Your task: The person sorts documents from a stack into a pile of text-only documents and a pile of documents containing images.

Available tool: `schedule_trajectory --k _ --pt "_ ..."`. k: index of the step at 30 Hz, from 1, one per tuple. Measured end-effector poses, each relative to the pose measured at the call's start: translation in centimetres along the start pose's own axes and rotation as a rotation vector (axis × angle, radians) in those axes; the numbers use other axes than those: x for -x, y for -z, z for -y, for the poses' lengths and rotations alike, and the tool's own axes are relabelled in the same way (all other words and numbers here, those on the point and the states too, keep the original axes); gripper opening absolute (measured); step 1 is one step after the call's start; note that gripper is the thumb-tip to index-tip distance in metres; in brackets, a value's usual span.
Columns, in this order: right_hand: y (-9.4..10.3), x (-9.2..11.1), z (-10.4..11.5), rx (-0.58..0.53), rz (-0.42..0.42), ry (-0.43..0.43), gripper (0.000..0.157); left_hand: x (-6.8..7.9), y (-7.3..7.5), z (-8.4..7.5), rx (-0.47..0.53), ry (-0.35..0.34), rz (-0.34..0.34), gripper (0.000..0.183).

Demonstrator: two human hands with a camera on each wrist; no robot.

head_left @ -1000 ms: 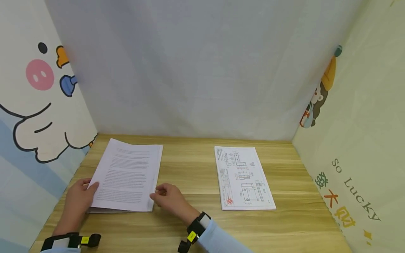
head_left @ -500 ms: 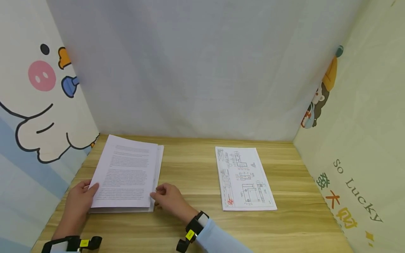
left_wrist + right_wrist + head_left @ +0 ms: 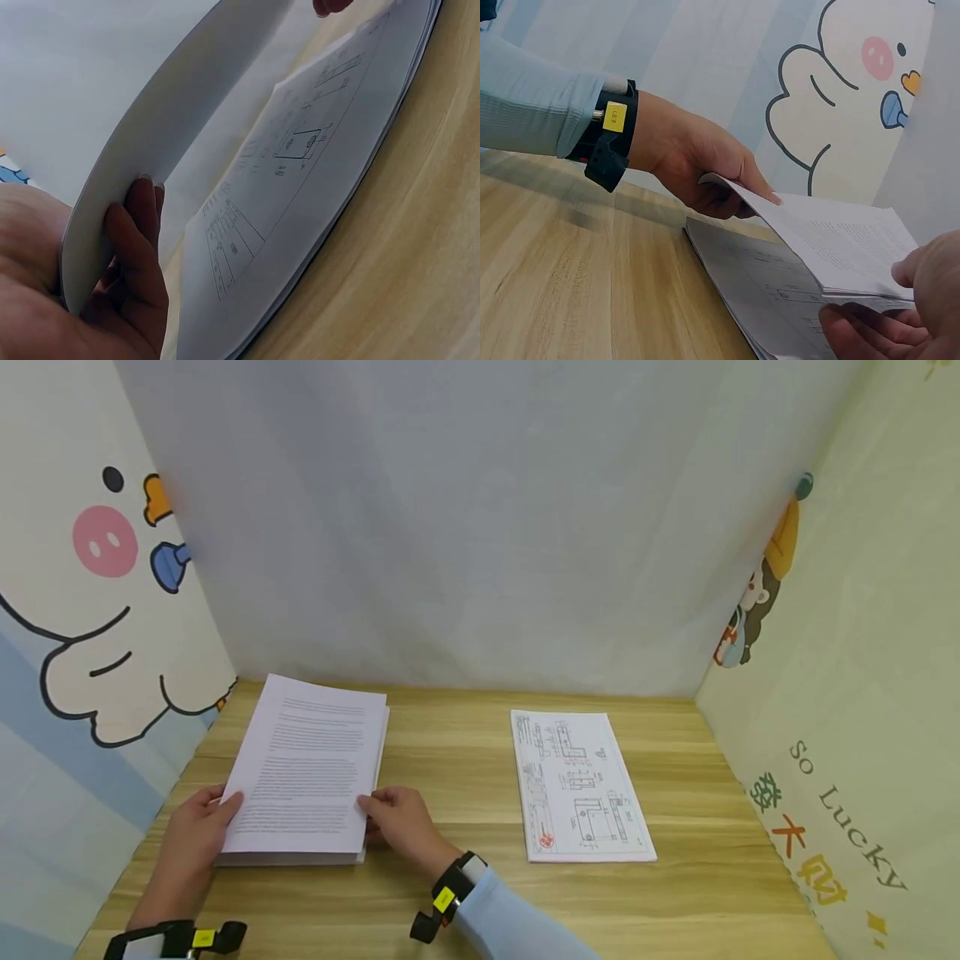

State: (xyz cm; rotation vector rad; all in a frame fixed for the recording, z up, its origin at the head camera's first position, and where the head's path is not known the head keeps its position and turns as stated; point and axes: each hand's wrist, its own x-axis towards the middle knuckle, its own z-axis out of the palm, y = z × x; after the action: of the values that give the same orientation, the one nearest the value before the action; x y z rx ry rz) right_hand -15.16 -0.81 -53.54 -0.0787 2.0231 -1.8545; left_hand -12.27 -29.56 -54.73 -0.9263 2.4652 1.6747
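A sheaf of text-printed paper (image 3: 307, 760) is raised above a lower stack of paper with line drawings (image 3: 300, 150). My left hand (image 3: 191, 835) grips the sheaf's left edge, thumb on top and fingers beneath, as the left wrist view shows. At the lower right edge my right hand (image 3: 405, 827) pinches the same sheaf, its thumb over the print and its fingers underneath. The right wrist view shows a gap between the sheaf and the grey-looking lower stack (image 3: 739, 255). In the head view the lower stack is mostly hidden.
A second stack of technical drawings (image 3: 581, 785) with a red mark lies to the right on the wooden table (image 3: 450, 735). A pale curtain (image 3: 465, 527) hangs behind the table. Printed cartoon cloths flank both sides.
The sheaf has risen off the lower stack and shifted slightly right. My right hand, beside its edge earlier, now pinches that edge. The left hand keeps its grip.
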Motion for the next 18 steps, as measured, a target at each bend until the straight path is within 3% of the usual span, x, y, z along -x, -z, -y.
schedule_trajectory --k 7,18 --pt "-0.21 -0.32 0.02 0.006 -0.033 0.016 0.011 0.13 -0.10 -0.07 0.024 0.001 0.016 0.073" --pt "0.76 -0.65 -0.42 0.022 -0.074 0.073 0.010 0.79 -0.64 -1.03 0.025 0.008 0.006 0.065"
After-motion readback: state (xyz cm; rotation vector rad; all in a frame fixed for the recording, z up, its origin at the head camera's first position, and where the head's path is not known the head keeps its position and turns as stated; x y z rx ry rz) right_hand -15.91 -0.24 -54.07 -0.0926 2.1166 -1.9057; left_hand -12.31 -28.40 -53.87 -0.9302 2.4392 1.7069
